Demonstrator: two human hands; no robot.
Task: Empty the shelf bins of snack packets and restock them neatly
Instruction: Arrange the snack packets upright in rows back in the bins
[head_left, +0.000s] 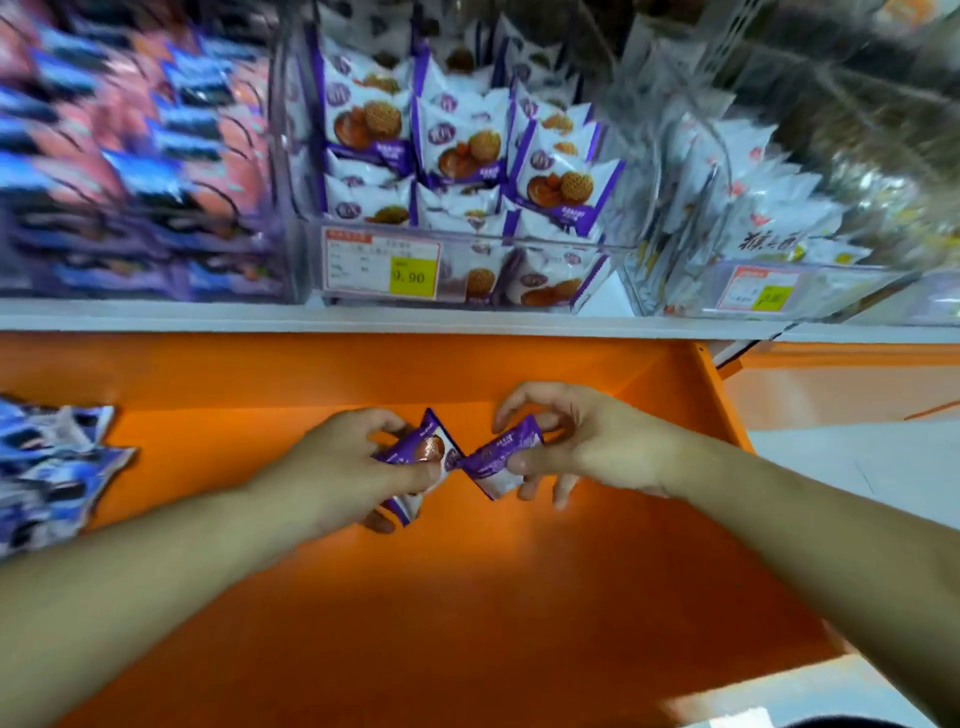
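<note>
Low over the orange shelf (467, 597), my left hand (353, 467) grips a purple-and-white snack packet (415, 452), thumb on top and fingers curled beneath. My right hand (582, 441) pinches a second purple-and-white packet (493, 462) beside it; the corners of the two packets nearly touch. Above them, on the white shelf edge (363, 317), stands a clear bin (467, 244) with several matching packets set upright in rows and a price tag (382, 267) on its front.
A bin of blue and pink packets (130, 156) stands left of the clear bin, and a bin of white packets (753, 218) stands to its right. Loose blue packets (47, 467) lie piled at the orange shelf's left end. Pale floor (857, 467) shows at right.
</note>
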